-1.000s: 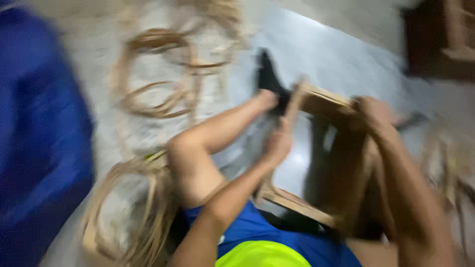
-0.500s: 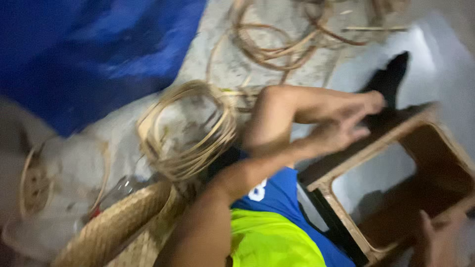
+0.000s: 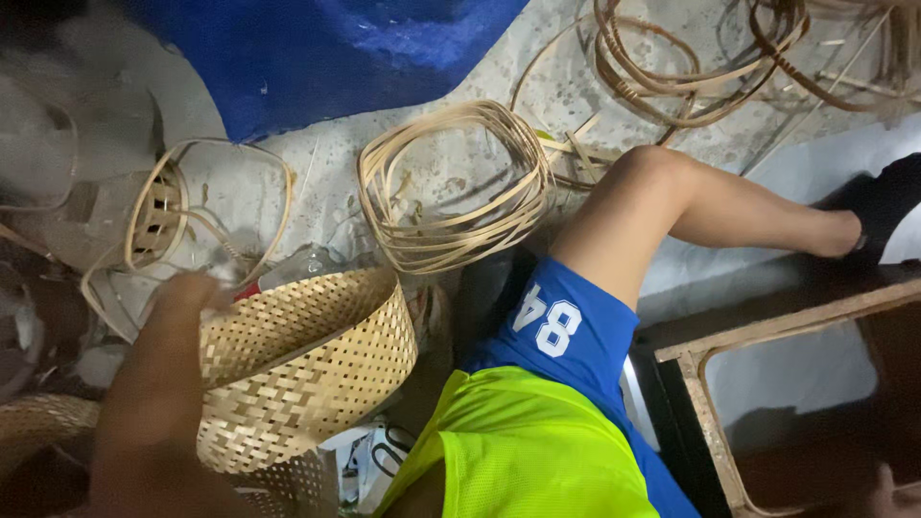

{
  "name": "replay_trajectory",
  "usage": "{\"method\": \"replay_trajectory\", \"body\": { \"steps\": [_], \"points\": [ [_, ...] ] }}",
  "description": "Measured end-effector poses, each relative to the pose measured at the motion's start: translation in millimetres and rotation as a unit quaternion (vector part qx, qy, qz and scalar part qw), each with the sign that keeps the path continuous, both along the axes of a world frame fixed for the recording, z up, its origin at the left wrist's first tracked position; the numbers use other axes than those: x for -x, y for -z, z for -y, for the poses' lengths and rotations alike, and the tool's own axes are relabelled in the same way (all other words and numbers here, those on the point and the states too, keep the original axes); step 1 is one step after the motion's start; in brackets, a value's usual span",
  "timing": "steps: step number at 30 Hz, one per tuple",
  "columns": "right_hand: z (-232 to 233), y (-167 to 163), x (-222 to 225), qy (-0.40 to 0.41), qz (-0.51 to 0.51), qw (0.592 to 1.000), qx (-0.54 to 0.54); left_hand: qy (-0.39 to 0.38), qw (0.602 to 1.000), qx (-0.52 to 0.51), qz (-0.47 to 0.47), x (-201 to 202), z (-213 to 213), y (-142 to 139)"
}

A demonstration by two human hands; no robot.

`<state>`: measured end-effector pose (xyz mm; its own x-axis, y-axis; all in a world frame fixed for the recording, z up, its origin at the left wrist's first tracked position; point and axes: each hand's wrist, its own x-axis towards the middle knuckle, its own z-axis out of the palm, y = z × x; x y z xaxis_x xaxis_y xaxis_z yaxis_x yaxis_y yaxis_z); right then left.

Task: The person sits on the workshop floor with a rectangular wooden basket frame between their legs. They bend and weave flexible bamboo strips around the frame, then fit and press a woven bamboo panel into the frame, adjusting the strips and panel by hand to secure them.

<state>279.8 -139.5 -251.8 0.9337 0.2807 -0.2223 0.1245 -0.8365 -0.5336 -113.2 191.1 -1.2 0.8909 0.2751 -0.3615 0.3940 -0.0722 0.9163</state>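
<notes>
My left hand reaches out at the lower left and sits on the near rim of a pale woven basket lying on its side. The fingers look curled over the rim, though the hand is blurred. Only a sliver of my right hand shows at the bottom right edge, beside a wooden frame; its fingers are hidden. My bent bare leg in blue shorts crosses the middle, ending in a black shoe.
A coil of flat cane strips lies on the concrete floor beyond the basket. More cane loops are at the top right. A small half-woven piece, a clear bottle and a blue tarp fill the left and top.
The view has swung left, away from the wooden frame. My left hand has left the frame and reached over to the woven basket at the lower left.
</notes>
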Motion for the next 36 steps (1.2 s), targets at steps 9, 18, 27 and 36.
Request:
{"method": "replay_trajectory", "body": {
  "steps": [9, 18, 27, 36],
  "points": [
    [-2, -9, 14, -0.028, -0.018, 0.999, -0.011, 0.026, 0.999, -0.028, -0.012, -8, 10, 11],
    [72, -102, 40, -0.01, 0.034, 0.996, -0.081, 0.159, 0.984, -0.08, 0.011, -207, 69, 23],
    [85, -148, 74, 0.027, 0.055, 0.985, -0.159, 0.151, 0.978, -0.143, 0.002, -261, 92, 46],
    [76, -201, 103, -0.191, -0.015, 0.89, -0.415, 0.139, 0.976, -0.166, 0.004, -267, 101, 44]
  ]
}}
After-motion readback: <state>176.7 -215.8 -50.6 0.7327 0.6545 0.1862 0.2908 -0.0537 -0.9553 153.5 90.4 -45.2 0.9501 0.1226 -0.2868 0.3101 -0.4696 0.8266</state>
